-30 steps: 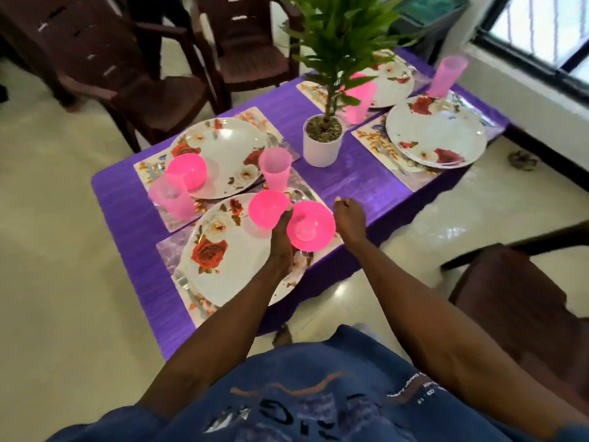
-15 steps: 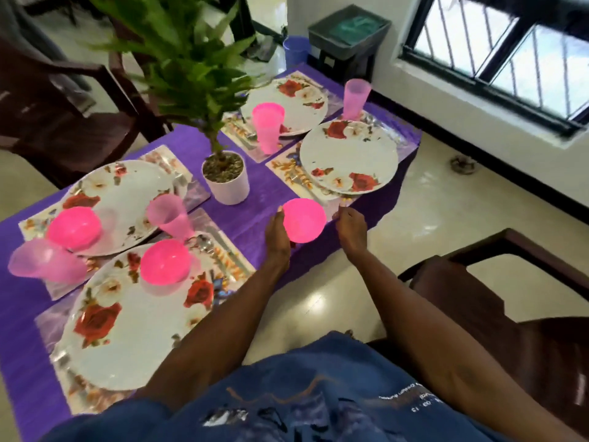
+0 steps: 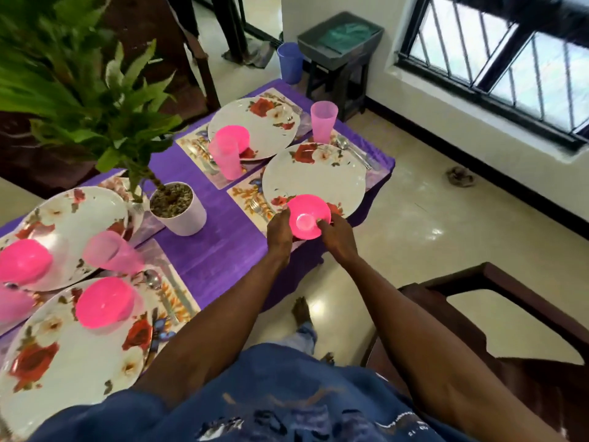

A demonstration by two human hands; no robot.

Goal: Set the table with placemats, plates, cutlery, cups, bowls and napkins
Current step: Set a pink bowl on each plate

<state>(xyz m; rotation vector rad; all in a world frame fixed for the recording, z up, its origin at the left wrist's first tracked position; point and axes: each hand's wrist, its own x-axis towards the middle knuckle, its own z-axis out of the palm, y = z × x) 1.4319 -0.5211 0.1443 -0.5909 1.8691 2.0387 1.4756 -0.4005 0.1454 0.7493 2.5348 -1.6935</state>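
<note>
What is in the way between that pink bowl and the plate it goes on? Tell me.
Nothing visible. The left hand and right hand hold the upside-down pink plastic bowl over the near rim of the white floral plate, whose face is bare. The pink plastic cup stands beyond the plate's far edge.

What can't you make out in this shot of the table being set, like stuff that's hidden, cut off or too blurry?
All in the head view:
- Whether the pink bowl, held by the left hand and right hand, touches the near right plate: the bowl covers the contact.
- Fork beside that plate: partly hidden by the left hand.
- Far-left pink cup: cut off by the frame edge.
- Napkins: none can be identified.
</note>
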